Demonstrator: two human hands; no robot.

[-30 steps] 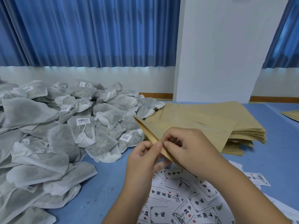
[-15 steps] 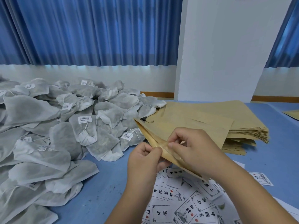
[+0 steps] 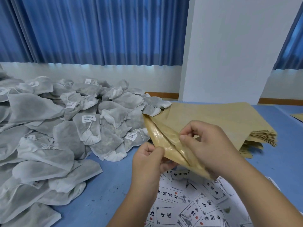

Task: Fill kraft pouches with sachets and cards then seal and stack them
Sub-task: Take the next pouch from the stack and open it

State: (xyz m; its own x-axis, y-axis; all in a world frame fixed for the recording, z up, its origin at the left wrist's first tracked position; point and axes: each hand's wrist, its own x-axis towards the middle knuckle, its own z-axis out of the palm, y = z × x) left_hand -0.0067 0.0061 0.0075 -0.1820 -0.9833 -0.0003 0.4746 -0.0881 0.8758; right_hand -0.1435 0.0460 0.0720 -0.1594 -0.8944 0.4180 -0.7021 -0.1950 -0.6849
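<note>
Fingers (image 3: pixel 184 138) of left hand (image 3: pixel 147 163) and right hand (image 3: pixel 209 145) pinch kraft pouch (image 3: pixel 164 136) open.

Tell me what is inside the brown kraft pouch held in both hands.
The brown kraft paper pouch, held open by the left hand and right hand, shows only its glossy inner lining, with no contents visible. Its lower end is hidden behind the right hand.

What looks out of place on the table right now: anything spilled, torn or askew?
Nothing torn: the pouch pinched by the left hand and right hand looks intact. One sachet overlaps the pouch stack at its left corner, and the cards lie scattered at all angles.
</note>
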